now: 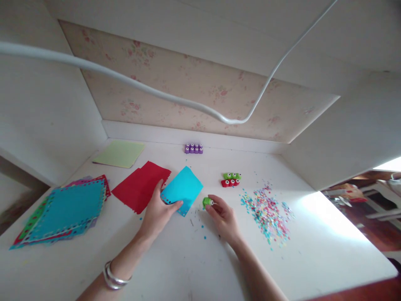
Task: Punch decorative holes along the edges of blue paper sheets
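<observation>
My left hand point(159, 207) grips a bright blue paper sheet point(187, 186) by its lower left edge, the thumb lying on top. Small holes run along that edge. Between the fingers of my right hand point(224, 217) is a green craft punch point(206, 202) with a white top, just right of the blue sheet and apart from it. Red paper sheets point(140, 184) lie left of the blue one, some with scalloped edges. A few blue paper dots point(202, 226) are scattered on the table below the punch.
Punched sheets in several colours form a stack point(73, 207) at left, with pale green paper point(119, 153) behind it. Purple punches point(194, 149) stand at the back, red punches point(230, 182) and green punches point(232, 176) to the right. Confetti point(269, 213) spreads further right. A white cable point(175, 99) hangs across the front.
</observation>
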{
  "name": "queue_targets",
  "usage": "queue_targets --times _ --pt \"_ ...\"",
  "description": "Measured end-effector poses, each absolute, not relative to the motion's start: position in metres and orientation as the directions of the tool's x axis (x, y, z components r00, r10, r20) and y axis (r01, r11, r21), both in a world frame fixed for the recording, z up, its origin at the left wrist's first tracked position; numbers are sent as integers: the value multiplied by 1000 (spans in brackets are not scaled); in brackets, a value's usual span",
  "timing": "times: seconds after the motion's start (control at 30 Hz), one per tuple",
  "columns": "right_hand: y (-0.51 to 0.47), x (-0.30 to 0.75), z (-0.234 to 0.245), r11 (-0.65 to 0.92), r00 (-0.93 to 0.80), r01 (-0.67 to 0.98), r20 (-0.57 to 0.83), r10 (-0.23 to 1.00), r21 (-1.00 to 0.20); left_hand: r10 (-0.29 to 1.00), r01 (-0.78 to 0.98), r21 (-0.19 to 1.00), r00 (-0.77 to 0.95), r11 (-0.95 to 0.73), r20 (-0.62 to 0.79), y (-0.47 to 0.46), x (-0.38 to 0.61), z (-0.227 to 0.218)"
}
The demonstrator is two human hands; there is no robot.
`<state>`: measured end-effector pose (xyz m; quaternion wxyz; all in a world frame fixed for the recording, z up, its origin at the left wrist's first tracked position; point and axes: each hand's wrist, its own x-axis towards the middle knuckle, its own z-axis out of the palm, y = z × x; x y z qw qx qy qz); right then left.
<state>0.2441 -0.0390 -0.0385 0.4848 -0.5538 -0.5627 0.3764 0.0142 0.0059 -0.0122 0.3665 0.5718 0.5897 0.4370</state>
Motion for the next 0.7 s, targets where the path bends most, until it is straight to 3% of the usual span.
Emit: queue_targets --times 0.17,0.33,0.7 --pt "-44 238 -37 121 24 301 134 991 -946 997 312 948 20 63 -72 4 12 -3" --pt "-48 229 -35 148 -26 326 148 989 -934 985 -6 989 91 148 -147 4 14 -11" --pt "-56 219 -38 120 -18 373 122 992 -920 984 -214 968 150 127 -96 -8 25 -7"
